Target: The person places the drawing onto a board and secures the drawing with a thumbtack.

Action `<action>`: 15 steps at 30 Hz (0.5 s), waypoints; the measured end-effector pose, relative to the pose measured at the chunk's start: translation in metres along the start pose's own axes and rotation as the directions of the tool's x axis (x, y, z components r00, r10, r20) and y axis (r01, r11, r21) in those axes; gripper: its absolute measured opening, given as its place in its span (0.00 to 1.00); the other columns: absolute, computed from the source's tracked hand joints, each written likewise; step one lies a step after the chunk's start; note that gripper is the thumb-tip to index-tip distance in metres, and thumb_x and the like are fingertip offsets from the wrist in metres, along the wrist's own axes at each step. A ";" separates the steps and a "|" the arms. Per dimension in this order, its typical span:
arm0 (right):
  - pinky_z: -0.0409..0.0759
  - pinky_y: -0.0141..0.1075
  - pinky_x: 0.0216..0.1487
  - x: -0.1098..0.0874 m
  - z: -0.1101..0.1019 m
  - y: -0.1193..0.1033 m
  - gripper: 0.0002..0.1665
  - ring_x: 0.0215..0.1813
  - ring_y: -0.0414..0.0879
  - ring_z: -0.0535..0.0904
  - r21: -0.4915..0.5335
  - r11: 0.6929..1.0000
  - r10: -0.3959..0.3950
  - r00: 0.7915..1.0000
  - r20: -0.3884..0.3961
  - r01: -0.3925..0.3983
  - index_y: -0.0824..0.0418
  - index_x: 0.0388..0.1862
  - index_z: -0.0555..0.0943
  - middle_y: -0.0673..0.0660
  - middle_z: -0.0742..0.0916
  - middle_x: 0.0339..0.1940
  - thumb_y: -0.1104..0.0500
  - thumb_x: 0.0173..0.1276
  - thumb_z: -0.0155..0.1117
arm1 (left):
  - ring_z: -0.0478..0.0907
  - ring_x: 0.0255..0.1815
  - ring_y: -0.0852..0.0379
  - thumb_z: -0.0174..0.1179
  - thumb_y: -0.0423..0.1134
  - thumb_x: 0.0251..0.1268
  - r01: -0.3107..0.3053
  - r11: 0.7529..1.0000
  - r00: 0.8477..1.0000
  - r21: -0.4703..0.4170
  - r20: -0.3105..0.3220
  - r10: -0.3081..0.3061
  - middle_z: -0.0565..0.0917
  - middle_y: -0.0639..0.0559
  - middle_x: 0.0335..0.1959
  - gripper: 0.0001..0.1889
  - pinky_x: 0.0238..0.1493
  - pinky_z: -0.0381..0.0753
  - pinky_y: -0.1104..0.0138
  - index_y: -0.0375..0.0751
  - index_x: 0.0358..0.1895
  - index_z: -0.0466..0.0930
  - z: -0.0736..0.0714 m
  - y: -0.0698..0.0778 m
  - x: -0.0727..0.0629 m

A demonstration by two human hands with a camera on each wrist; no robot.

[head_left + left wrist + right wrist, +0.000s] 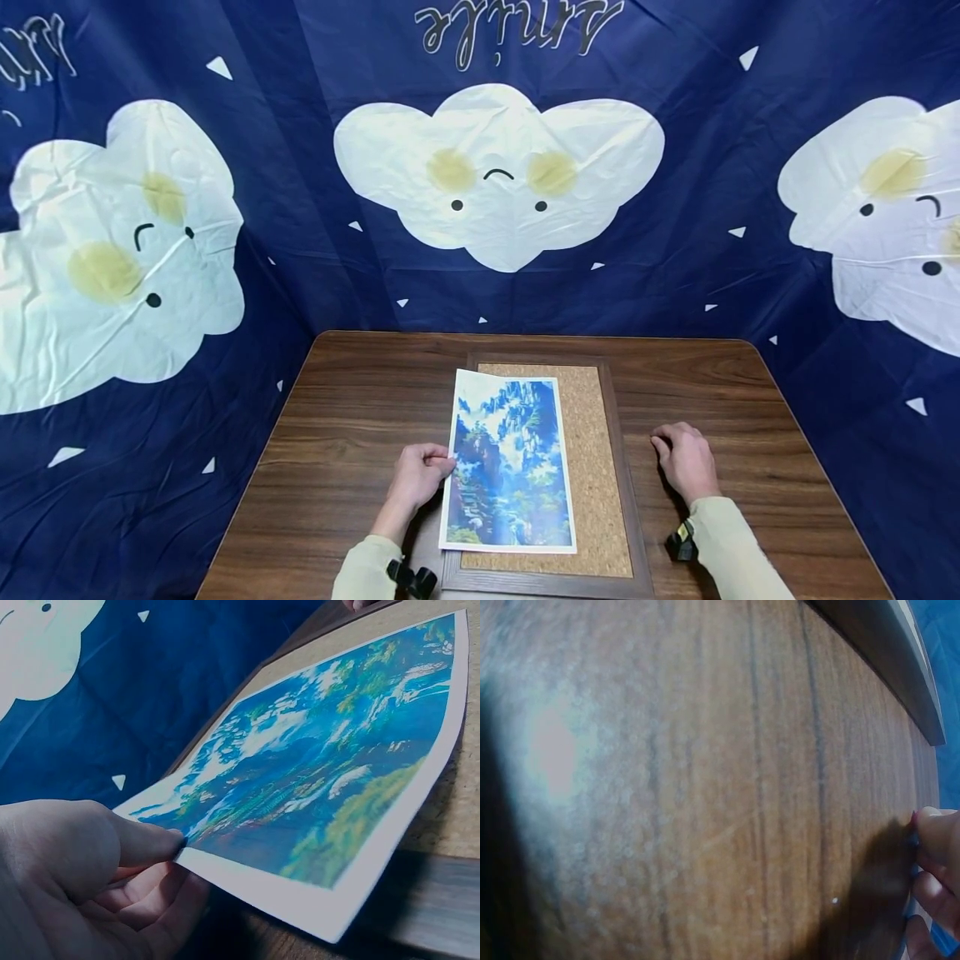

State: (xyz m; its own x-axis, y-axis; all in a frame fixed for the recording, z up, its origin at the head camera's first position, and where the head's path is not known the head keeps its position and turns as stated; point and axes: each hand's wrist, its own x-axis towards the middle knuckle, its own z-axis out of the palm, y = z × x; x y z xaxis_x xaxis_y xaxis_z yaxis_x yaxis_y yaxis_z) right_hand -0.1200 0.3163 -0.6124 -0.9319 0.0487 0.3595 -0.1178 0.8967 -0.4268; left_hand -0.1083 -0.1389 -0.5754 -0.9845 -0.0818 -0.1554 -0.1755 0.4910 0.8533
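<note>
My left hand (422, 475) pinches the left edge of a printed landscape picture (510, 467) with a white border, thumb on top and fingers beneath. In the left wrist view the sheet (337, 765) bends, and its near corner stands raised. It overlaps a cork board (588, 467) with a brown wooden frame, leaving the right part of the cork bare. Right of the board, low over the table, my right hand (686, 458) has curled fingers. A small red thing (914, 817) peeks out at its thumb tip in the right wrist view; most of it is hidden.
The board lies on a brown wood-grain table (330, 417) with rounded far corners. A dark blue cloth (300, 208) with cloud faces hangs behind and along both sides. Black wrist cameras (411, 578) sit at both cuffs.
</note>
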 end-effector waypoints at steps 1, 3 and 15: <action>0.81 0.62 0.47 0.000 0.000 0.000 0.04 0.46 0.66 0.84 0.000 1.000 0.003 1.000 0.003 -0.003 0.68 0.37 0.88 0.65 0.88 0.39 0.66 0.66 0.75 | 0.81 0.28 0.61 0.72 0.30 0.62 -0.008 1.000 1.000 0.000 0.002 0.008 0.88 0.49 0.28 0.04 0.33 0.80 0.64 0.33 0.37 0.89 0.000 0.000 0.000; 0.81 0.62 0.47 0.000 -0.001 0.000 0.04 0.46 0.66 0.84 0.001 1.000 0.008 1.000 0.009 -0.008 0.67 0.37 0.88 0.65 0.88 0.39 0.66 0.66 0.74 | 0.81 0.28 0.61 0.72 0.30 0.62 -0.015 1.000 1.000 -0.003 0.007 0.015 0.89 0.49 0.28 0.04 0.33 0.81 0.64 0.32 0.37 0.89 0.002 0.001 -0.001; 0.80 0.62 0.47 0.001 -0.001 -0.001 0.04 0.46 0.67 0.84 -0.007 1.000 0.010 1.000 0.001 -0.010 0.67 0.37 0.88 0.65 0.88 0.39 0.66 0.66 0.74 | 0.82 0.28 0.61 0.72 0.31 0.61 -0.025 0.999 1.000 0.020 0.013 0.025 0.89 0.50 0.28 0.04 0.33 0.82 0.63 0.34 0.37 0.89 0.008 0.007 0.000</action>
State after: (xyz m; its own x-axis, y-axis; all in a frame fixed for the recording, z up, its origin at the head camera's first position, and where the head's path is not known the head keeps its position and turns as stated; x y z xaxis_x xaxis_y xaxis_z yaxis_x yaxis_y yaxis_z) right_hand -0.1201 0.3155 -0.6108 -0.9333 0.0574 0.3545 -0.1058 0.8993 -0.4243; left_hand -0.1092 -0.1287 -0.5737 -0.9883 -0.0587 -0.1406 -0.1508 0.5098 0.8470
